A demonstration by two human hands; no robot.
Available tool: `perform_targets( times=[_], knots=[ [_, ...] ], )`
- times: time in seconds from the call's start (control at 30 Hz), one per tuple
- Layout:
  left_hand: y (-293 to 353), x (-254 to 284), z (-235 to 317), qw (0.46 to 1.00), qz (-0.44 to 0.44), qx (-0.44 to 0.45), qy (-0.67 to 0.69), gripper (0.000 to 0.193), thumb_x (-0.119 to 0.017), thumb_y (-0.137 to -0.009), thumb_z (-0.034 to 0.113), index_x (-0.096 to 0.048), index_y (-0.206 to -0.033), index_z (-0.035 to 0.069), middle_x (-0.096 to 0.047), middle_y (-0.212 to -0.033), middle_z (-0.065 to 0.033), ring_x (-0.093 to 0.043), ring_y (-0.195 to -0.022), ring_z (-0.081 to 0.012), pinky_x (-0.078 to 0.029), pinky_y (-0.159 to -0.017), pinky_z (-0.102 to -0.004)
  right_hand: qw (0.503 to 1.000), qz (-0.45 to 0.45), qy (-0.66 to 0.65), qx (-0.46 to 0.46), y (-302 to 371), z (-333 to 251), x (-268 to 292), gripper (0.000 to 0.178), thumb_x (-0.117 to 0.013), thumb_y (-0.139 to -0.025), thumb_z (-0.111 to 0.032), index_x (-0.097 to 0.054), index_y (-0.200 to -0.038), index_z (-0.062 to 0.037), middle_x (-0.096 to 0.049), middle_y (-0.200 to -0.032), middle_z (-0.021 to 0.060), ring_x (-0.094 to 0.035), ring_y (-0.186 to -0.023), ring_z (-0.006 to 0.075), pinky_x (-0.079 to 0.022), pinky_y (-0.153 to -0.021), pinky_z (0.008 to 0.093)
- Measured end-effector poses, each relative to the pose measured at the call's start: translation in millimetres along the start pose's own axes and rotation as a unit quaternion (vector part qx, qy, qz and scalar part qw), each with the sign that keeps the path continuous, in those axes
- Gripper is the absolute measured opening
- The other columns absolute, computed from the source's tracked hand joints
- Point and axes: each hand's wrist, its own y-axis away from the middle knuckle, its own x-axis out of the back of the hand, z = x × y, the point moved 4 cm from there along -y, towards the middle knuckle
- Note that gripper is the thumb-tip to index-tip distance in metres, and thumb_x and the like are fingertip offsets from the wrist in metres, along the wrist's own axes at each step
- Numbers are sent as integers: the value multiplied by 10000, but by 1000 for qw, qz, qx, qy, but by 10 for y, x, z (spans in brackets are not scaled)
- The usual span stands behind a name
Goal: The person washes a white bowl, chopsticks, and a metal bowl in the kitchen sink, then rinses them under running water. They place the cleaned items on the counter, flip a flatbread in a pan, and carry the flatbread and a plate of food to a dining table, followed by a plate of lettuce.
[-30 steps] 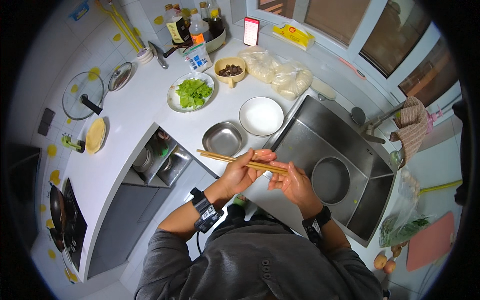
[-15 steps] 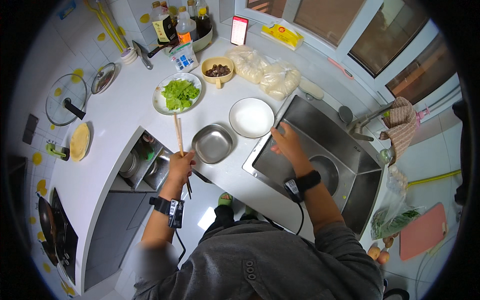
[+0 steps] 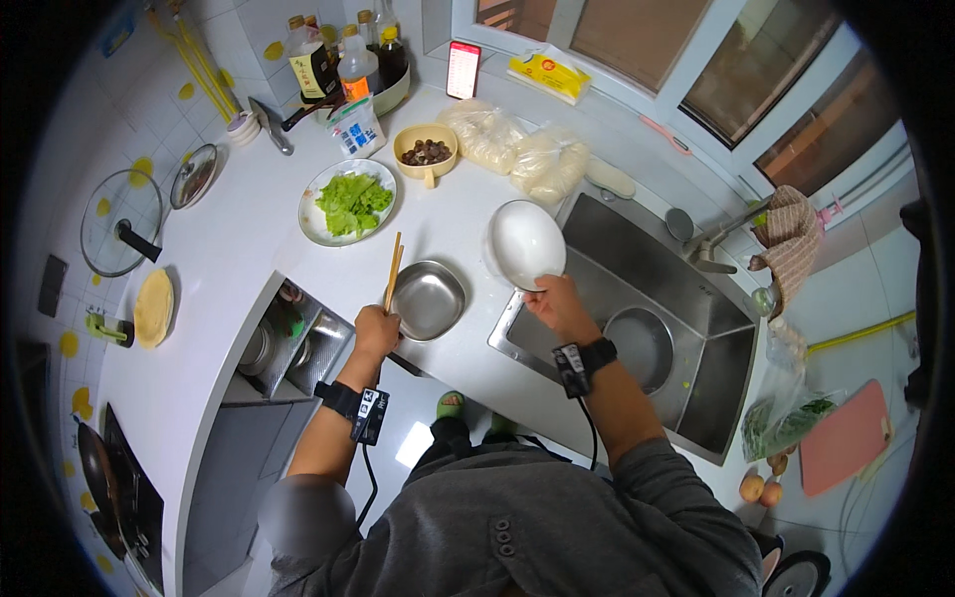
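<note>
My left hand (image 3: pixel 377 330) is closed round a pair of wooden chopsticks (image 3: pixel 395 267), their tips pointing away from me beside the square stainless steel bowl (image 3: pixel 429 301). My right hand (image 3: pixel 557 304) grips the near rim of a white bowl (image 3: pixel 527 245). That bowl is tilted, lifted over the left edge of the sink (image 3: pixel 639 261), and its inside looks bare. Beyond the steel bowl, green lettuce leaves (image 3: pixel 353 203) lie on a white plate (image 3: pixel 310 225).
Behind these stand a yellow cup (image 3: pixel 438 137) of small brown pieces, bags of pale food (image 3: pixel 547 162), and bottles (image 3: pixel 360 72). A cabinet opening (image 3: pixel 288 343) lies left of my left hand. The faucet (image 3: pixel 711 249) rises at the sink's far right.
My right hand has taken hold of the white bowl, raised it off the counter and shifted it right, tilting it. The chopsticks have moved right, next to the steel bowl.
</note>
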Motion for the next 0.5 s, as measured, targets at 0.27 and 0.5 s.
perform_targets(
  times=[0.27, 0.5],
  knots=[
    [39, -25, 637, 994, 6, -107, -18, 200, -533, -687, 143, -562, -653, -53, -560, -575, -214, -577, -540, -338, -474, -561, -384, 797, -259, -534, -115, 900, -103, 603, 515, -402, -854, -318, -344, -1187, 70, -516, -957, 306, -473, -441, 66, -371, -338, 147],
    [508, -522, 1914, 910, 40, -393, -129, 281, -557, -686, 46, -512, -943, -57, -556, -660, -235, -560, -605, -369, -467, -575, -412, 738, -338, -581, -60, 1403, -221, 1116, 583, -437, -848, -309, -254, -1263, 57, -490, -1009, 318, -494, -419, 95, -396, -342, 178]
  ],
)
